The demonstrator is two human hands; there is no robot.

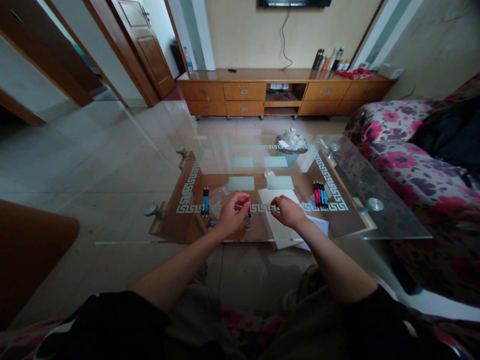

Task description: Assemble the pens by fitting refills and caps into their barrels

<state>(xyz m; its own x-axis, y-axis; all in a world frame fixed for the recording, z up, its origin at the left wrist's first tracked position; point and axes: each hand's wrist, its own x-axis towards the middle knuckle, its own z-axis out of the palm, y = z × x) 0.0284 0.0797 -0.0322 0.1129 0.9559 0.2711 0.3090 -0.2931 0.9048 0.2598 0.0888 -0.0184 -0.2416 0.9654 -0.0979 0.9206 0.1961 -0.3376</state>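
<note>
My left hand is closed around a pink and black pen, held roughly upright above the glass table. The fingers of my right hand are curled into a pinch a short way to the right; what they hold, if anything, is too small to make out. To the left of my hands, blue and black pens lie side by side on the glass. On the right, a row of several pink and blue pens rests near the patterned border.
The glass tabletop has a lower shelf with a white box under it. Past the table's far side stands a basket with plastic bags. A wooden cabinet lines the wall; a flowered sofa is at right.
</note>
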